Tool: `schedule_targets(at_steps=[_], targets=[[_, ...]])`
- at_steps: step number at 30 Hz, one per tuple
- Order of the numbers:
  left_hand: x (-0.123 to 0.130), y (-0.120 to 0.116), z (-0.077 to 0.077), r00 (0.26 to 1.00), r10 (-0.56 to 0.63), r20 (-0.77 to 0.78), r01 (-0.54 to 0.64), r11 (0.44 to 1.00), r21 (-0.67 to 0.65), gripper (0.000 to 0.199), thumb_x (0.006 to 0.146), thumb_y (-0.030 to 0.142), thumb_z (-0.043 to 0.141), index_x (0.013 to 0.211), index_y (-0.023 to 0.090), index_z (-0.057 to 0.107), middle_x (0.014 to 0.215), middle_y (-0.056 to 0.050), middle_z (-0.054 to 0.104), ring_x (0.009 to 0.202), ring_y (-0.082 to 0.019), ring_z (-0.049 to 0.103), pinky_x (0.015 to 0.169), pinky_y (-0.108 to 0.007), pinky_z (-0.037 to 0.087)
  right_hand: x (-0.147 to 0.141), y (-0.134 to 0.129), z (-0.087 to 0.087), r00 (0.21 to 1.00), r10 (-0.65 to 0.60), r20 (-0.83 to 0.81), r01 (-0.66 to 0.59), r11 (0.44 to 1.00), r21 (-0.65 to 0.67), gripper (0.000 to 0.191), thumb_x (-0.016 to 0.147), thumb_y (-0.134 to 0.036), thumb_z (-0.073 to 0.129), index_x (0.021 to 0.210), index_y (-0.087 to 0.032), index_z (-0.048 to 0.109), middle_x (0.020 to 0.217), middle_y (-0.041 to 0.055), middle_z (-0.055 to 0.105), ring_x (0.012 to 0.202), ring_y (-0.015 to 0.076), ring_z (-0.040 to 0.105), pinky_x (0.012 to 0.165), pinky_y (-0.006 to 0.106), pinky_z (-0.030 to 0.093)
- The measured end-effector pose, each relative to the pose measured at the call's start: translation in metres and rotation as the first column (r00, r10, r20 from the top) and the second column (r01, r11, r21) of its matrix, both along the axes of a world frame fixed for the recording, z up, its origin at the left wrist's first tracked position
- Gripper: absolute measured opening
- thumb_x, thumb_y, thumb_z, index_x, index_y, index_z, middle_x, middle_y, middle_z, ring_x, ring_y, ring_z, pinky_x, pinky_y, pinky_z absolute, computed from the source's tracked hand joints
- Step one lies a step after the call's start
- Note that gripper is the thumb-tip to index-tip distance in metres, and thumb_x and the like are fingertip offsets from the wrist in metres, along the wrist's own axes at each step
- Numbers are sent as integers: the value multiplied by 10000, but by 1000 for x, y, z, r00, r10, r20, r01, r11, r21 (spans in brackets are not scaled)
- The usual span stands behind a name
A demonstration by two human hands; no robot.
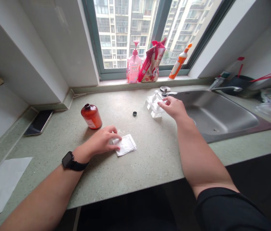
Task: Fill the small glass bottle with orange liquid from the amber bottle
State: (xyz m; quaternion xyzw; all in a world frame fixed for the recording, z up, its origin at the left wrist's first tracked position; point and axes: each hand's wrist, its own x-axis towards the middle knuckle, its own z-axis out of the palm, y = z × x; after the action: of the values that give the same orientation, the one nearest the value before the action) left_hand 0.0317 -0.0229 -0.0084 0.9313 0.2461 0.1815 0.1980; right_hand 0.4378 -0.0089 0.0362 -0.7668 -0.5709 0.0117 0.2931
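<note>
White square pad [127, 146], flat on the table [150, 170], nearer front edge than back; work judged partway along.

Done, judging by layout: brown-red bottle [91, 118] uncapped, upright toward the table's left end; small black cap [135, 114] off, lying nearer the back edge. Left hand [105, 140] half curled, thumb and index finger parted over the pad's left side, apparently touching, no grip evident. Right hand [174, 107] at clear box [156, 112] beside the sink [222, 106], toward back edge; fingers bent, pinch or light touch impossible to tell. Not yet done: bottle unsealed, pad unlifted.
</note>
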Motion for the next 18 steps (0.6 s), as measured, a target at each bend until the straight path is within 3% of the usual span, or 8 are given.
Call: schedule_targets(at_steps=[5,12,14,18], targets=[[-3,-1,10,994,7,-111,-15,997,-70,298,889,428,858,1149,282,848,1132,-81,679,950,-215,670,916,-388,573,-5,1,1,998,25,57,-23,999,-44,258,825,-461,715,736,-230,641,782,48,709,725,203,590,658,336,363],[4,-10,14,995,-22,-100,18,999,-39,472,887,452,865,1303,248,774,1252,-116,678,1072,-262,660,956,-423,544,-12,-4,8,997,22,73,-22,1000,-4,283,804,-420,728,657,-246,560,734,35,664,689,190,524,644,341,323],[11,-15,14,992,-49,-113,50,999,11,480,854,467,894,1261,242,774,1263,-115,685,1090,-277,651,960,-436,523,-17,-7,11,997,36,67,-38,999,30,300,800,-431,730,645,-247,550,710,30,649,677,187,516,644,342,320],[22,-25,14,979,-105,-173,122,989,89,227,849,373,886,970,218,773,1069,-65,720,960,-239,636,877,-392,469,-29,-11,16,991,111,70,-118,986,114,334,800,-453,728,632,-245,529,665,13,607,646,173,499,644,340,317]])
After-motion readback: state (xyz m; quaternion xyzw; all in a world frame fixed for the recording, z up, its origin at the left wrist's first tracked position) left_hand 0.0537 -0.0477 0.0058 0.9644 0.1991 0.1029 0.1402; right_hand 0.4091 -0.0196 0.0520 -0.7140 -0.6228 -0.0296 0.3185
